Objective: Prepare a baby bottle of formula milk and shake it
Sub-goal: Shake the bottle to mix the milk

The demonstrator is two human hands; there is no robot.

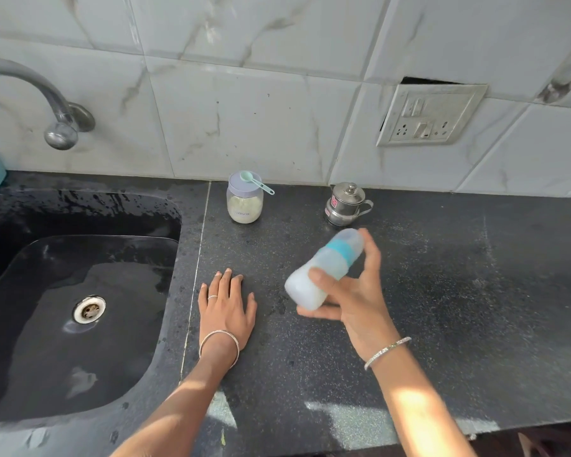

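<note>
Fingers (pixel 371 258) of the right hand (pixel 353 301) are clamped on the baby bottle (pixel 323 268): the thumb crosses its front and the remaining fingers wrap behind and beneath it. The bottle is held clear of the worktop (pixel 442 291) and steeply tilted, with its base toward the lower left and its capped top toward the upper right. A teal collar rings the neck, white liquid fills the lower body, and the outline is slightly blurred. A thin bangle (pixel 387 352) circles the right wrist.

Left of the bottle and apart from it, the left hand (pixel 225 308) rests palm down on the dark speckled worktop. Its fingers are straight, close together and holding nothing. A ring (pixel 212 296) sits on one finger and a second bangle (pixel 219 344) on the wrist. This hand lies just beside the seam that borders the black sink (pixel 30 324), whose basin is wet around a metal drain (pixel 89 309).

Farther back, near the wall, stands a clear jar (pixel 244 202) of pale powder with a lilac lid, and a teal scoop (pixel 254 182) lies across that lid. To its right, well apart, stands a small lidded steel pot (pixel 345 204).

On the tiled wall (pixel 261 110) are a curved tap (pixel 47 100) above the sink and a socket plate (pixel 431 115) at the right.
</note>
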